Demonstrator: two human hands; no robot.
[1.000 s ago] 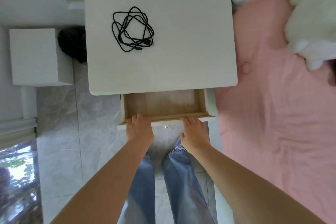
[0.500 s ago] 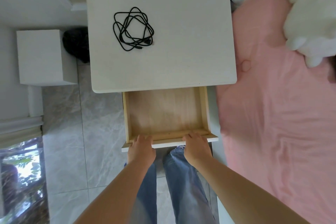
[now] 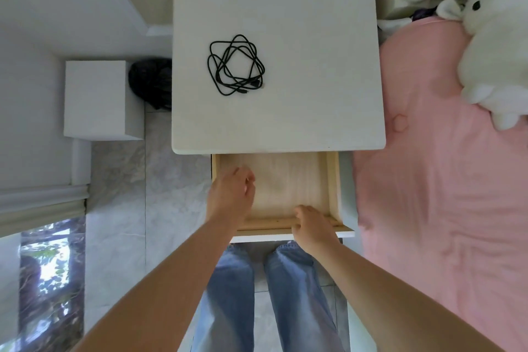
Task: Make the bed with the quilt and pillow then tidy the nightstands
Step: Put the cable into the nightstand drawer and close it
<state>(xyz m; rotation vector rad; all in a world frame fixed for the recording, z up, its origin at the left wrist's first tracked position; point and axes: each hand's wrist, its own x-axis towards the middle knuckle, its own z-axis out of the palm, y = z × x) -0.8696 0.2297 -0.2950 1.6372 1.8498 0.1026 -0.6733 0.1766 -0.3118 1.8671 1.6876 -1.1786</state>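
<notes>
So on your far left there's a white box (image 3: 94,100) on the floor, then the white nightstand (image 3: 314,66) with a coiled black cable (image 3: 235,64) sitting on the left part of its tabletop. Its wooden drawer (image 3: 291,180) is pulled out toward you. Your left hand (image 3: 231,194) hovers over the drawer's left side, fingers loosely curled, holding nothing. Your right hand (image 3: 313,227) grips the drawer's front edge. Pink bed (image 3: 443,208) on the right, white plush toy (image 3: 497,48) up top.
</notes>
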